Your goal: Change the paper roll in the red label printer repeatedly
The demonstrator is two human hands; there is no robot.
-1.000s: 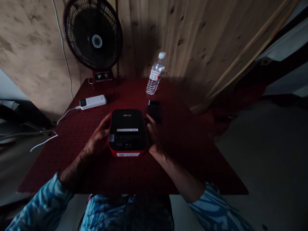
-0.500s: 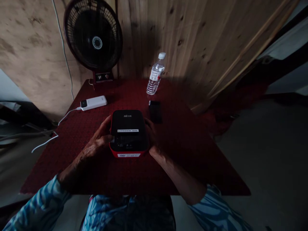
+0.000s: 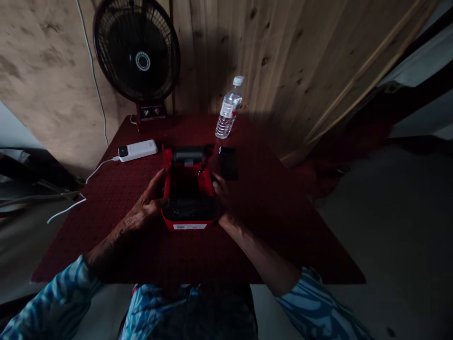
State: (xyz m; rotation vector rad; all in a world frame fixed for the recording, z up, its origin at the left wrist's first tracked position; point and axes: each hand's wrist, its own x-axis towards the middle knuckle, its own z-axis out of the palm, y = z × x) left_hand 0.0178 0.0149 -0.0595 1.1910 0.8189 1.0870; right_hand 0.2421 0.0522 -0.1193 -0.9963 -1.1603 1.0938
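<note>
A small red and black label printer stands on the table in front of me with its lid swung up and back. The red inside shows, dim and in shadow. My left hand grips the printer's left side, thumb at the front part of the top edge and fingers along the wall. Around the right side curls my right hand; some of its fingers are lost in shadow. A dark, flat item with a small white roll end lies just beyond the right hand.
A water bottle stands at the back of the red-covered table. To the left lies a white power bank with a white cable. A dark fan stands at the back left, against a wooden wall.
The printer's black lid was closed and has swung up and back, exposing the red inside. Both hands stay in nearly the same place on the printer's sides.
</note>
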